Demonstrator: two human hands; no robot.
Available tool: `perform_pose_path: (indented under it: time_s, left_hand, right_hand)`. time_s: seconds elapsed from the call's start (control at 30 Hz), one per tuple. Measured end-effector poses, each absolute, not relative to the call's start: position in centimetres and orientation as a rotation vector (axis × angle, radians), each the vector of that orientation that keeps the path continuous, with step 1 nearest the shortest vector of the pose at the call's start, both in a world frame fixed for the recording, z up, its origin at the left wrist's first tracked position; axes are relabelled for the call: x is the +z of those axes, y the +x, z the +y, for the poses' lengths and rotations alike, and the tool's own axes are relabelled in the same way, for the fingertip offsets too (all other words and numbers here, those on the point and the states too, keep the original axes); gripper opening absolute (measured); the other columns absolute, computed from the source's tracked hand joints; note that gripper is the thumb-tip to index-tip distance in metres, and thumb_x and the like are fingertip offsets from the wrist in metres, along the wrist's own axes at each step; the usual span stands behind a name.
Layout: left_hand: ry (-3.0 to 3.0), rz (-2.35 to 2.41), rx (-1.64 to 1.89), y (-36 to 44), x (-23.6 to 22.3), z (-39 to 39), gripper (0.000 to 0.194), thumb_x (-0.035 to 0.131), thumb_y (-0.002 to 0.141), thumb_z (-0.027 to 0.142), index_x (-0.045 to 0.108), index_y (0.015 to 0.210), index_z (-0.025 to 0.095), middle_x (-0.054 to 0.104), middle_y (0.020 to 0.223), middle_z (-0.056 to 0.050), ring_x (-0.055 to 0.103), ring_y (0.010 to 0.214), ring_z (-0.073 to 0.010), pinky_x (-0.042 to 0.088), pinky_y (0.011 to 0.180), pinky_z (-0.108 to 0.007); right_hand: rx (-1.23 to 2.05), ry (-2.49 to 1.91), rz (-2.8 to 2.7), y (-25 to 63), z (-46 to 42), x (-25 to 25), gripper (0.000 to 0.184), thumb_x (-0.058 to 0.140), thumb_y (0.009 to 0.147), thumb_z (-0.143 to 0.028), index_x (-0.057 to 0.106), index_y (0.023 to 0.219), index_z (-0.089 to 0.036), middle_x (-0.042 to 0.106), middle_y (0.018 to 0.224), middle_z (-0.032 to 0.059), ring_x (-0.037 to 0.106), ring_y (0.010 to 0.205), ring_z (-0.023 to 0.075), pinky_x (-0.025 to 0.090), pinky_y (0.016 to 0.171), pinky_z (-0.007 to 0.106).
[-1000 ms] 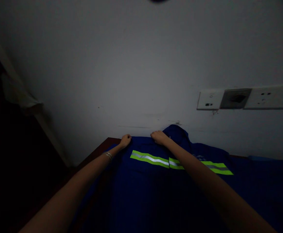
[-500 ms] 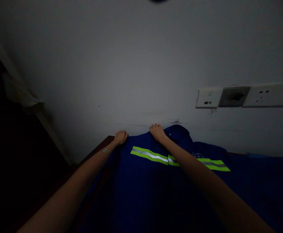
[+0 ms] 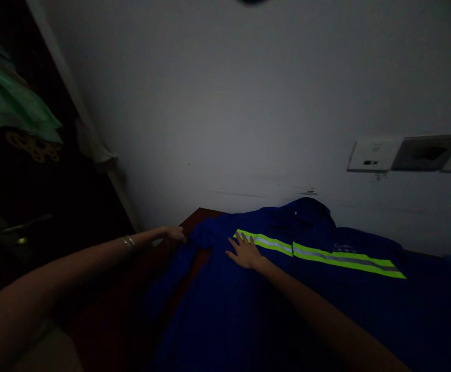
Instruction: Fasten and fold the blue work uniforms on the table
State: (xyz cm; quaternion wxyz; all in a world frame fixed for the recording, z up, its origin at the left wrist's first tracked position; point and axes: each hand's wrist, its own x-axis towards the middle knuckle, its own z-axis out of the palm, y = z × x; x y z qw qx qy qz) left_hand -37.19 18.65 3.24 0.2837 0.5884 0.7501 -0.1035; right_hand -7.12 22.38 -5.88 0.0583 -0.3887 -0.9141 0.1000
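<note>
A blue work jacket (image 3: 217,289) with yellow-green and silver reflective strips (image 3: 345,260) lies spread on a dark red-brown table (image 3: 205,214), its collar toward the wall. My left hand (image 3: 176,234), with bracelets at the wrist, is closed on the jacket's sleeve by the shoulder on the left. My right hand (image 3: 246,252) rests flat on the chest, fingers spread, the tips over the left end of the reflective strip. Deep shadow hides the lower part of the jacket.
A pale wall (image 3: 229,103) rises right behind the table. Socket plates (image 3: 372,155) are set in it at the right. To the left stands a dark door with a handle (image 3: 27,225), and a light green cloth (image 3: 16,101) hangs there.
My view has turned left. My left hand has moved from the jacket's top edge out to the sleeve. My right hand has let go near the collar and now lies flat on the chest.
</note>
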Motion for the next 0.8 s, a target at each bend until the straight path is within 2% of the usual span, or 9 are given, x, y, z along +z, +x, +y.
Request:
perform_pose_path:
  time_s: [0.13, 0.27, 0.43, 0.5, 0.6, 0.8]
  left_hand:
    - [1.294, 1.934, -0.269, -38.5, 2.7, 13.7, 0.044, 0.067, 0.055, 0.054, 0.062, 0.073, 0.014, 0.064, 0.071, -0.009, 0.059, 0.055, -0.0179, 0.049, 0.050, -0.030]
    - [1.112, 1.990, -0.102, -37.5, 1.3, 10.3, 0.048, 0.070, 0.051, 0.060, 0.058, 0.057, 0.013, 0.061, 0.062, -0.009, 0.059, 0.053, -0.0176, 0.047, 0.047, -0.028]
    - [1.141, 2.076, 0.054, -36.2, 0.5, 9.0, 0.027, 0.072, 0.053, 0.036, 0.057, 0.054, 0.014, 0.056, 0.054, -0.002, 0.052, 0.047, -0.0129, 0.042, 0.044, -0.024]
    - [1.249, 2.159, 0.009, -37.2, 1.6, 9.3, 0.019, 0.068, 0.055, 0.027, 0.055, 0.051, 0.014, 0.052, 0.050, 0.001, 0.049, 0.047, -0.0117, 0.040, 0.044, -0.023]
    - [1.399, 2.277, -0.057, -40.2, 5.2, 10.1, 0.016, 0.064, 0.052, 0.016, 0.050, 0.045, 0.014, 0.046, 0.045, 0.003, 0.045, 0.047, -0.0100, 0.034, 0.045, -0.020]
    - [1.794, 2.279, -0.268, -47.2, 13.4, 10.7, 0.006, 0.059, 0.054, 0.019, 0.061, 0.056, 0.014, 0.054, 0.050, 0.002, 0.049, 0.057, -0.0125, 0.036, 0.055, -0.021]
  right_hand:
    - [0.277, -1.197, -2.741, -7.0, 22.2, -6.4, 0.071, 0.016, 0.084, -0.064, 0.025, 0.141, -0.023, 0.015, 0.149, 0.0122, 0.010, 0.135, 0.0324, 0.004, 0.105, 0.050]
    - [0.257, -1.203, -2.725, -7.1, 22.4, -6.7, 0.071, 0.017, 0.083, -0.066, 0.027, 0.140, -0.025, 0.018, 0.149, 0.0116, 0.011, 0.135, 0.0317, 0.005, 0.105, 0.049]
    - [0.248, -1.211, -2.718, -7.2, 22.4, -7.0, 0.070, 0.019, 0.083, -0.066, 0.029, 0.140, -0.026, 0.019, 0.149, 0.0107, 0.013, 0.135, 0.0312, 0.006, 0.105, 0.048]
    - [0.242, -1.209, -2.713, -7.1, 22.4, -7.0, 0.070, 0.019, 0.083, -0.066, 0.030, 0.140, -0.026, 0.020, 0.148, 0.0109, 0.014, 0.135, 0.0311, 0.008, 0.105, 0.047]
    - [0.228, -1.202, -2.707, -7.1, 22.5, -7.0, 0.069, 0.020, 0.083, -0.066, 0.031, 0.139, -0.026, 0.022, 0.148, 0.0113, 0.015, 0.134, 0.0316, 0.009, 0.105, 0.047]
    - [0.226, -1.207, -2.705, -7.2, 22.5, -7.1, 0.068, 0.021, 0.084, -0.065, 0.032, 0.139, -0.026, 0.022, 0.148, 0.0113, 0.017, 0.134, 0.0310, 0.009, 0.105, 0.047]
